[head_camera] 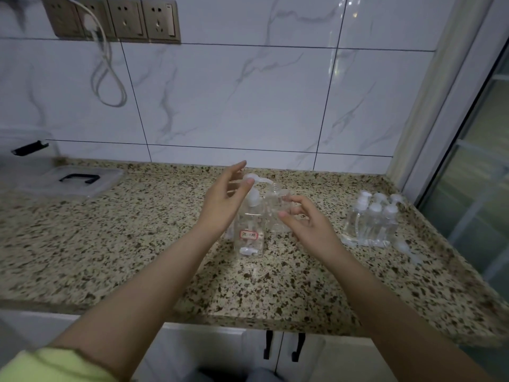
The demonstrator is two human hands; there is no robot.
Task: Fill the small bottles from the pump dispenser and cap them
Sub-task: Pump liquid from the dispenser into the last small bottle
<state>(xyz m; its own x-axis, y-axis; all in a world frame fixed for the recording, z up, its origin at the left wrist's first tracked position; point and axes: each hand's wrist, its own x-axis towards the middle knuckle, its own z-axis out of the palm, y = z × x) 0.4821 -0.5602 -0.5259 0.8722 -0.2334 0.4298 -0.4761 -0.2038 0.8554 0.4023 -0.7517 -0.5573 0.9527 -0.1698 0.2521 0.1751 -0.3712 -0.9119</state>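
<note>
The pump dispenser [249,221] stands on the speckled counter [137,244]. Her left hand [224,199] hovers loose-fingered at its pump head; the right hand [304,219] pinches a small clear bottle [276,205] just beside the spout. 6 capped bottles [371,219] wait further right.

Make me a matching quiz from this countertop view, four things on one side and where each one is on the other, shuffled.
Things:
1. pump dispenser
2. capped small bottles
3. clear lidded box
4. wall sockets

Places:
A. top left, on the tiled wall
B. right end of the counter, clustered
C. counter centre, between the hands
D. left end of the counter

Pairs: 1-C, 2-B, 3-D, 4-A
</note>
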